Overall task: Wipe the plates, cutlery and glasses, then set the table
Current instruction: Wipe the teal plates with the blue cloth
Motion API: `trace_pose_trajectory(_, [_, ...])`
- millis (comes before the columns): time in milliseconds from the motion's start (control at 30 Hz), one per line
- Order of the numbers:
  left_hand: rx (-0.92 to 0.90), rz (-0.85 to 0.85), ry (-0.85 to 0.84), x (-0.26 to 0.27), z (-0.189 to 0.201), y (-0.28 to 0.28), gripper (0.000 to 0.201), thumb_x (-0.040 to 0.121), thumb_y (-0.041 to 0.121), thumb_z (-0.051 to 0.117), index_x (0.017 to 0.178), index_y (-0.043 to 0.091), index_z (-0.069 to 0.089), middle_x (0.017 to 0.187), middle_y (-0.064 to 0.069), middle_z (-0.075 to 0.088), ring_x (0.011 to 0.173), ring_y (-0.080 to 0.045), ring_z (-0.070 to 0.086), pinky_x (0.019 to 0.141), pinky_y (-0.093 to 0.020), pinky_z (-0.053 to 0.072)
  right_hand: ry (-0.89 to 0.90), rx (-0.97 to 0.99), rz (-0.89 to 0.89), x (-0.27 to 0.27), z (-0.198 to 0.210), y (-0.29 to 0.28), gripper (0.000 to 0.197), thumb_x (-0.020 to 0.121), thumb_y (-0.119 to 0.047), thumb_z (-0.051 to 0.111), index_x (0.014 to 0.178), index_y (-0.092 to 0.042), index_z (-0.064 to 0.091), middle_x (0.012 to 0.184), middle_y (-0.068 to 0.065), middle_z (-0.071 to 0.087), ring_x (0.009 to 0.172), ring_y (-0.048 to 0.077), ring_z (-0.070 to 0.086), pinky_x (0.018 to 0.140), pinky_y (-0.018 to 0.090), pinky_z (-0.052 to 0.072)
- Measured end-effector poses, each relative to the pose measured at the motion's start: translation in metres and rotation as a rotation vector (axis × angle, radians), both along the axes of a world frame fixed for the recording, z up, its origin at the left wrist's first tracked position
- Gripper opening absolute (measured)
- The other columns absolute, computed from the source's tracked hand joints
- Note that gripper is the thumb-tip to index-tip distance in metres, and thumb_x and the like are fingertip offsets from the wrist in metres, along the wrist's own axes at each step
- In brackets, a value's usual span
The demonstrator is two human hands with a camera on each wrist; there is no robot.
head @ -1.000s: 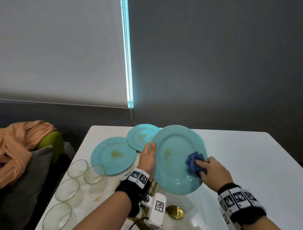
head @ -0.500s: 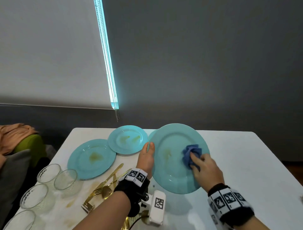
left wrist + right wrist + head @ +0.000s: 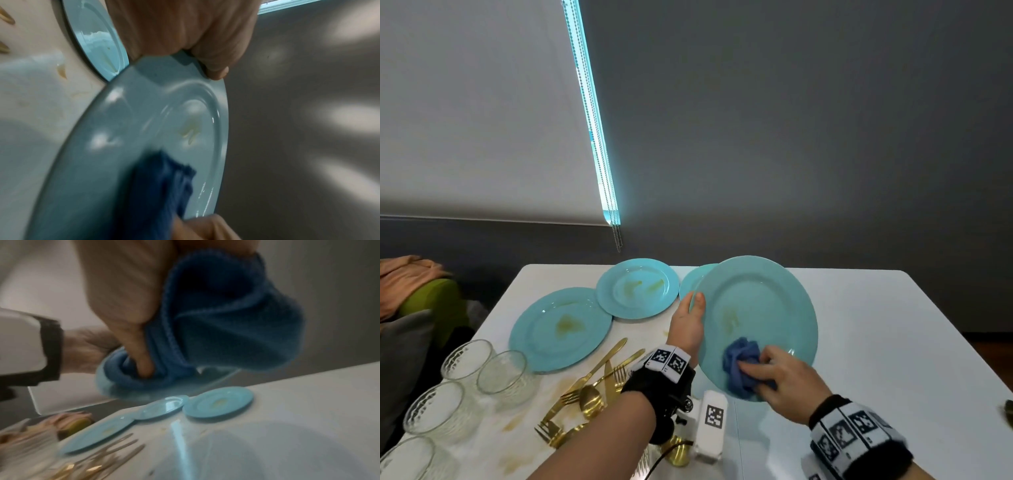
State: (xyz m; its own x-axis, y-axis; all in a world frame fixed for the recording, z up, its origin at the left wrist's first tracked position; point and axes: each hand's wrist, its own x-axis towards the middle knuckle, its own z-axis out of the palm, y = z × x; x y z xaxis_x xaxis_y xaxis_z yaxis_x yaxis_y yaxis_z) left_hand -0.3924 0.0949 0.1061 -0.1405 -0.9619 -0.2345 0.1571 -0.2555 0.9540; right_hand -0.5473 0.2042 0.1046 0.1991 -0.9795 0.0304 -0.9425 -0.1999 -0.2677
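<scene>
My left hand [image 3: 690, 320] grips the left rim of a large teal plate [image 3: 763, 308], tilted up above the white table [image 3: 876, 342]; the thumb lies on its face. A yellowish smear [image 3: 731, 320] marks the plate's left centre. My right hand [image 3: 779, 375] clutches a bunched blue cloth [image 3: 741, 361] and presses it on the plate's lower part. The left wrist view shows the plate [image 3: 131, 146], the smear [image 3: 191, 129] and the cloth [image 3: 160, 186]. In the right wrist view, the fingers are curled into the cloth [image 3: 226, 313].
Two stained teal plates [image 3: 560, 327] [image 3: 638, 287] lie flat on the table's left half, a third plate [image 3: 693, 281] peeks from behind the held one. Gold cutlery [image 3: 589, 387] lies in a heap near several glasses [image 3: 467, 380] at the left edge. A green chair with orange cloth [image 3: 417, 284] stands left.
The right hand has slid the blue cloth from the plate's right middle down to its lower part. The left hand keeps its hold on the rim. The head view has swung right.
</scene>
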Motion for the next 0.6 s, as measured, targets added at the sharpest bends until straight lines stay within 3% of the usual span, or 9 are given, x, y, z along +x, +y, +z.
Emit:
trace_pose_trajectory(100, [-0.008,-0.062,-0.001,0.008,0.002,-0.001,0.025,0.099,0.034,0.041,0.111,0.023,0.059,0.117,-0.003,0.064,0.11,-0.024,0.061,0.099,-0.047,0.047,0.094,0.124,-0.142,-0.027,0.012,-0.002,0.037,0.088,-0.03,0.048,0.115,-0.053,0.056,0.092,-0.009,0.038,0.102,0.018,0.056,0.074,0.023,0.04])
trace_pose_trajectory(167, [0.01,-0.088,0.015,0.009,0.002,-0.002,0.025,0.099,0.034,0.041,0.114,0.022,0.058,0.118,-0.004,0.064,0.11,-0.025,0.061,0.099,-0.048,0.048,0.094,0.036,-0.387,-0.037,0.018,-0.009,0.035,0.089,-0.026,0.049,0.114,-0.048,0.059,0.096,-0.003,0.044,0.104,0.023,0.054,0.076,0.026,0.042])
trace_pose_trajectory(233, [0.016,-0.095,0.029,0.006,0.001,-0.003,0.028,0.099,0.034,0.042,0.118,0.02,0.057,0.122,-0.008,0.062,0.111,-0.027,0.061,0.099,-0.051,0.047,0.017,-0.112,-0.558,-0.033,0.019,-0.019,0.031,0.085,-0.021,0.058,0.112,-0.034,0.065,0.099,0.006,0.055,0.096,0.031,0.056,0.07,0.031,0.046])
trace_pose_trajectory(267, [0.01,-0.101,0.034,0.003,0.001,-0.004,0.026,0.099,0.033,0.042,0.115,0.021,0.058,0.121,-0.008,0.063,0.111,-0.028,0.061,0.099,-0.051,0.047,-0.044,-0.171,-0.542,-0.026,0.016,-0.021,0.03,0.08,-0.019,0.064,0.108,-0.03,0.069,0.094,0.009,0.059,0.088,0.032,0.06,0.064,0.031,0.048])
trace_pose_trajectory(333, [-0.013,-0.107,0.021,0.0,0.0,-0.005,0.025,0.099,0.033,0.042,0.111,0.021,0.06,0.12,-0.009,0.064,0.112,-0.028,0.061,0.1,-0.051,0.046,-0.048,-0.161,-0.278,-0.008,0.014,-0.018,0.027,0.073,-0.029,0.062,0.099,-0.036,0.068,0.082,0.004,0.06,0.072,0.026,0.064,0.055,0.024,0.048])
trace_pose_trajectory(367, [-0.016,-0.104,0.019,0.0,0.0,-0.006,0.028,0.098,0.034,0.043,0.115,0.018,0.059,0.121,-0.009,0.063,0.113,-0.028,0.06,0.101,-0.052,0.045,-0.024,-0.04,-0.117,-0.002,0.011,-0.013,0.03,0.074,-0.038,0.053,0.102,-0.04,0.064,0.083,-0.001,0.058,0.075,0.023,0.064,0.058,0.022,0.047])
trace_pose_trajectory(433, [-0.01,-0.095,0.017,0.006,-0.001,-0.008,0.036,0.098,0.036,0.044,0.123,0.013,0.055,0.124,-0.011,0.062,0.114,-0.029,0.059,0.101,-0.052,0.045,0.048,0.249,0.003,-0.004,0.016,-0.004,0.034,0.082,-0.045,0.042,0.112,-0.047,0.058,0.094,-0.006,0.049,0.096,0.018,0.059,0.073,0.024,0.042])
trace_pose_trajectory(500, [-0.025,-0.099,0.0,0.011,-0.004,-0.009,0.039,0.096,0.039,0.047,0.123,0.013,0.055,0.123,-0.011,0.062,0.113,-0.029,0.06,0.1,-0.052,0.045,0.184,0.295,-0.069,-0.024,0.023,-0.007,0.031,0.087,-0.036,0.046,0.113,-0.049,0.058,0.097,-0.006,0.044,0.106,0.018,0.054,0.074,0.025,0.038])
trace_pose_trajectory(600, [-0.01,-0.129,0.023,0.011,-0.007,-0.005,0.063,0.079,0.058,0.056,0.126,0.016,0.054,0.125,-0.009,0.061,0.114,-0.029,0.059,0.1,-0.052,0.046,0.201,0.111,-0.434,-0.035,0.031,-0.016,0.036,0.09,-0.025,0.047,0.116,-0.046,0.058,0.11,-0.001,0.051,0.108,0.024,0.05,0.077,0.029,0.045])
